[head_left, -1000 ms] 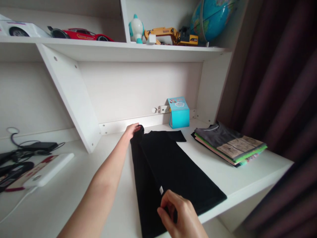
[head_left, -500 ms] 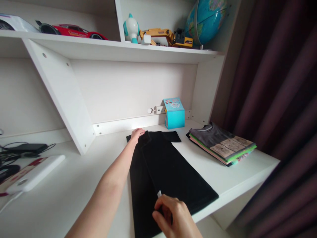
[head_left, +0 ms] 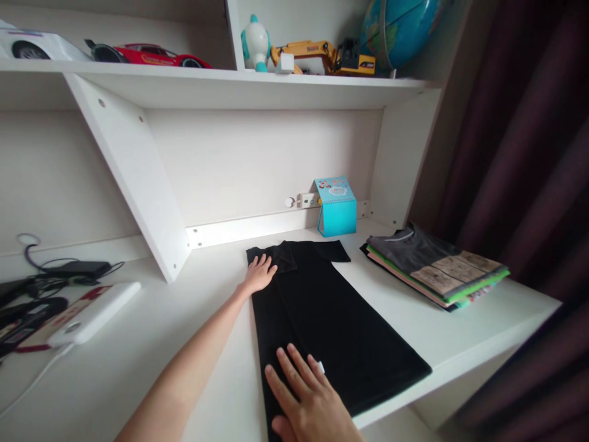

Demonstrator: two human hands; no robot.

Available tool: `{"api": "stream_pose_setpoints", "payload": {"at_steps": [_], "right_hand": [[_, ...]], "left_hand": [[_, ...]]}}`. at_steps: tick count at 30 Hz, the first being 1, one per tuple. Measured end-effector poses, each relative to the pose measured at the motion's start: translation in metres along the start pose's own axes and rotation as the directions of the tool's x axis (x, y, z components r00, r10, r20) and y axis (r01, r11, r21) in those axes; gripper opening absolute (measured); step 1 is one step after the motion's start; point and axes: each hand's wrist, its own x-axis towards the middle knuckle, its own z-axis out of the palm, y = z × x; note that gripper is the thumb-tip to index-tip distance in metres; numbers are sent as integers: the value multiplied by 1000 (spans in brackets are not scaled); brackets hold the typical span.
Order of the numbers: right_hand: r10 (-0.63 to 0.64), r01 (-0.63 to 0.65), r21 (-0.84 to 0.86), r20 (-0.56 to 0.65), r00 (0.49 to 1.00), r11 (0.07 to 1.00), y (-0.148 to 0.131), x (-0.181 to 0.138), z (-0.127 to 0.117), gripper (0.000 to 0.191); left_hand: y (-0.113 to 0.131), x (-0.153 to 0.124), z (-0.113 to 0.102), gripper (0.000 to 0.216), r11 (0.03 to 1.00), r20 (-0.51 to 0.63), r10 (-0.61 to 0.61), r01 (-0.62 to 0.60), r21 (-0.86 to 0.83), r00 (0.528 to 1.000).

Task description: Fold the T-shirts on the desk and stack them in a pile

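Observation:
A black T-shirt (head_left: 350,325) lies on the white desk, its left side folded inward over the body. One sleeve points right at the far end, and the folded sleeve lies near my left hand. My left hand (head_left: 260,274) rests flat on the folded edge near the shoulder, fingers spread. Close to the hem, my right hand (head_left: 308,396) lies palm down on the fold with its fingers stretched out. A small white tag (head_left: 321,367) sticks out beside its fingers. Neither hand grips the cloth.
A stack of folded shirts (head_left: 437,264) sits on the right of the desk (head_left: 202,344). Behind stands a blue desk calendar (head_left: 338,215). Cables and a white power strip (head_left: 96,316) lie at left. Toy cars, a toy excavator (head_left: 326,56) and a globe (head_left: 400,31) occupy the shelf above.
My right hand has let go of the shirt's edge near the tag and flattened onto the fold. My left hand has opened and spread on the shoulder. The view has shifted slightly left.

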Motion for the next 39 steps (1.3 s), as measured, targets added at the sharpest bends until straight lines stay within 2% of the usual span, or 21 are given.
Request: {"api": "stream_pose_setpoints", "payload": {"at_steps": [3, 5, 6, 8, 9, 10, 11, 13, 16, 19, 21, 23, 28, 35, 39], "right_hand": [[-138, 139, -34, 45, 989, 990, 8, -13, 1, 47], [-194, 179, 125, 124, 973, 976, 21, -9, -16, 38], [-183, 134, 249, 186, 965, 959, 31, -1, -28, 33], [-75, -108, 455, 364, 928, 884, 57, 30, -52, 24], [11, -263, 468, 475, 880, 844, 73, 50, -61, 21], [109, -399, 410, 573, 812, 820, 90, 73, -66, 17], [191, -459, 354, 585, 789, 815, 108, 96, -65, 17], [386, -577, 223, 553, 739, 786, 144, 136, -48, 21], [601, -724, 82, 498, 625, 685, 181, 173, 0, 25], [726, -810, 10, 436, 532, 587, 193, 188, 47, 31], [777, -839, -16, 386, 497, 544, 191, 194, 70, 31], [804, -849, -26, 336, 490, 528, 187, 198, 86, 31], [813, -836, -18, 242, 529, 549, 188, 202, 104, 32], [845, -851, -78, 196, 497, 519, 197, 194, 107, 33], [866, -863, -113, 168, 472, 492, 206, 188, 96, 31]], "left_hand": [[-1, -2, 1, 66, 998, 7, -26, 25, 66, 1000], [-1, -2, 1, 68, 997, 5, -35, 35, 66, 999], [-1, -2, 2, 68, 997, 4, -36, 36, 64, 999], [-2, -2, 4, 66, 998, -1, -28, 28, 55, 1000], [-2, -2, 4, 65, 999, -6, -23, 23, 48, 1000], [-3, -2, 5, 64, 999, -13, -18, 19, 35, 1000], [-3, -2, 6, 63, 1000, -19, -18, 18, 20, 1000], [-3, -3, 6, 63, 1000, -28, -21, 21, -16, 999], [-2, -3, 5, 61, 997, -45, -27, 24, -68, 999], [-2, -5, 5, 58, 993, -69, -35, 27, -115, 997], [-1, -6, 5, 57, 991, -75, -51, 41, -126, 996], [1, -7, 6, 57, 991, -76, -70, 60, -119, 995], [3, -6, 3, 61, 989, -64, -119, 112, -99, 991], [-14, -1, -7, 58, 985, -103, -170, 166, -48, 980], [-21, -1, -5, 64, 982, -80, -179, 173, -78, 981]]}}
